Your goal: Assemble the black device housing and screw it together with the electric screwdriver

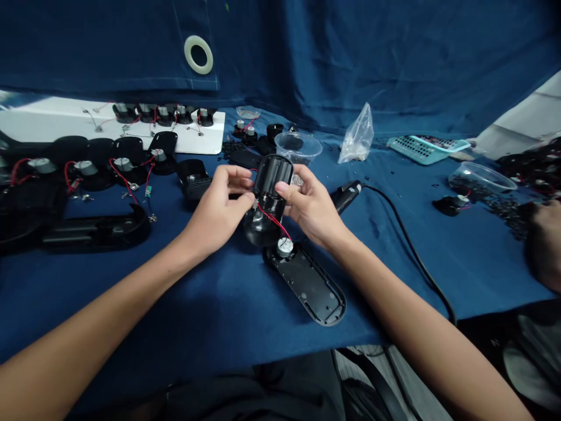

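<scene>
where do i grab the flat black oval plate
Take the plate by its rounded lower end, coming from the near side with fingers on both long edges: that end lies flat and free, while the upper end carries a white disc wired in red to the black housing.

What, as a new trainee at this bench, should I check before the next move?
Left hand and right hand both on the black plastic cylindrical housing: ok.
Thin red wire running unsnagged from housing to round white-topped motor: ok.
Motor resting on the black oval plastic cover: ok.
Wire joint at the housing: cannot tell, hidden by the hands.
Black corded handheld tool apart from the hands: ok.
</scene>
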### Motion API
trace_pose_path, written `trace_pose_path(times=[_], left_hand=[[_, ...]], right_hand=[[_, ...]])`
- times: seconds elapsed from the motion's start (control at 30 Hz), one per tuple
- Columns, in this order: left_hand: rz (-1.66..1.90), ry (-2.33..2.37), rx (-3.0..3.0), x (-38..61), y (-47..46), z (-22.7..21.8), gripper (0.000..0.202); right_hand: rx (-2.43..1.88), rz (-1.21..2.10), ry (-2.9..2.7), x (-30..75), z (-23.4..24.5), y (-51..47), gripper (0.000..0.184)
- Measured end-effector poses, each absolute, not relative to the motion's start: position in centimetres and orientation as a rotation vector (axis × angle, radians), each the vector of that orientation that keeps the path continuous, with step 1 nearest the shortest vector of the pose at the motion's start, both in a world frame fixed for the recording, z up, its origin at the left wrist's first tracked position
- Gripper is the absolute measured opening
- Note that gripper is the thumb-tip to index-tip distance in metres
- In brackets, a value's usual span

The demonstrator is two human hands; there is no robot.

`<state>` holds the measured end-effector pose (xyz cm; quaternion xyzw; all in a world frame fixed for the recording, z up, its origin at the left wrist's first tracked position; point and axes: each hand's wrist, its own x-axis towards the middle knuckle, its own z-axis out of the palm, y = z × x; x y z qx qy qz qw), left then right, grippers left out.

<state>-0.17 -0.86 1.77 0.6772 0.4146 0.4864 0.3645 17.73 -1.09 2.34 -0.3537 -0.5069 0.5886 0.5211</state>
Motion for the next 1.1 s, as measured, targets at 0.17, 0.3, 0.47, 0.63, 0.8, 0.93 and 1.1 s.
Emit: trace_pose_path(times=[0.17,0.3,0.47,0.63,0.8,0.93,1.1], left_hand=[[1.068,0.955,1.53,0.43,-1.14,1.66,0.02],[1.066,0.943,1.542,0.35,-1.26,1.8,0.02],[1.059,0.954,1.568,0.38,-1.32,1.87,0.022],[1.045,0.978,1.57,0.3,-1.13,1.73,0.029],[1.022,0.946,1.559,0.11,-0.92,1.21,0.029],[1.002,0.952,1.566,0.0,-0.83,1.1,0.03],[0.993,0.959,1.621,0.1,-0.8,0.94,0.03]], right_hand=[[-0.83,1.387,-1.268,17.67,2.48,-1.32,0.04],[-0.846,1.37,-1.289,17.57,2.48,-1.41,0.037],[-0.896,1.363,-1.275,17.44,2.64,-1.5,0.039],[-0.902,1.377,-1.272,17.48,2.46,-1.43,0.04],[-0.82,1.414,-1.28,17.54,2.04,-1.29,0.037],[-0.823,1.427,-1.28,17.61,1.87,-1.23,0.035],[-0.796,1.412,-1.288,17.62,1.75,-1.13,0.033]])
